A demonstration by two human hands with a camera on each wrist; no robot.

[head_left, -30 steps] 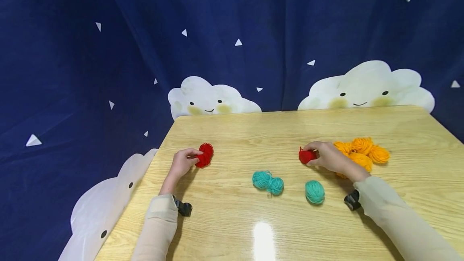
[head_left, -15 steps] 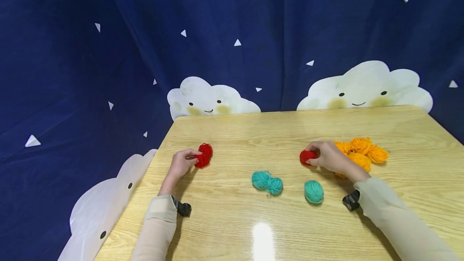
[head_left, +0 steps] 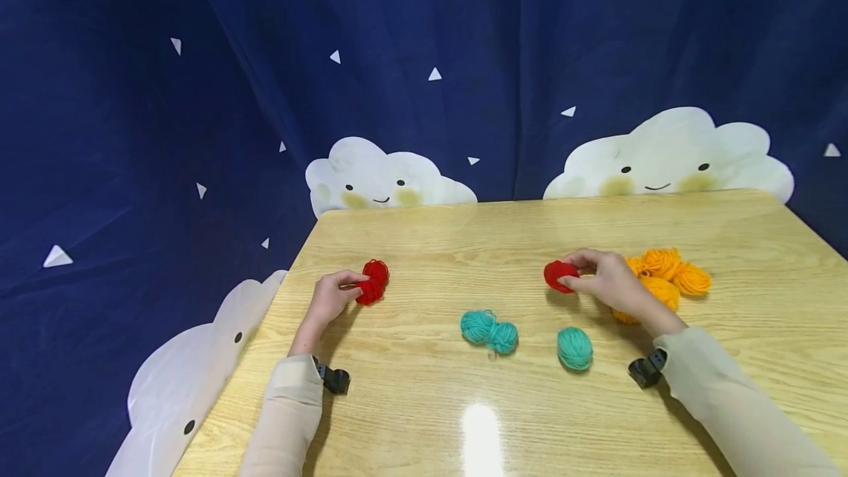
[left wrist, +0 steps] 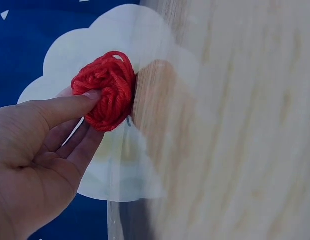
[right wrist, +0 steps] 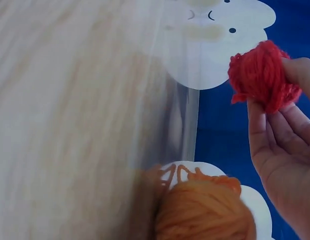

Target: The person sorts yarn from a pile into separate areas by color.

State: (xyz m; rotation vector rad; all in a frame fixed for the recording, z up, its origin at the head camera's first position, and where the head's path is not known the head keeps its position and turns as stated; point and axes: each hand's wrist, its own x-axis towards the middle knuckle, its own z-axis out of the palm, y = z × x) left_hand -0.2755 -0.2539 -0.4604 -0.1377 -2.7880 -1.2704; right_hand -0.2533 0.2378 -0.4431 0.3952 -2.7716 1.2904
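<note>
At the table's left side my left hand (head_left: 334, 295) pinches a red yarn ball (head_left: 375, 282) between thumb and fingers. The left wrist view shows the same red yarn (left wrist: 110, 92), loosely wound, with the thumb on its near face and its edge at the tabletop. On the right, my right hand (head_left: 609, 282) grips a second red yarn ball (head_left: 559, 277), held a little above the table with a shadow below. In the right wrist view this red ball (right wrist: 262, 77) sits between thumb and fingertips, apart from the tabletop.
Several orange yarn balls (head_left: 662, 278) lie bunched just right of my right hand. Two joined teal yarn balls (head_left: 490, 332) and a single teal ball (head_left: 574, 349) rest nearer on the wooden table (head_left: 411, 403). A blue curtain (head_left: 397, 35) with white clouds stands behind.
My right hand has raised its red yarn ball slightly off the table. The left hand and its red yarn have stayed in place.
</note>
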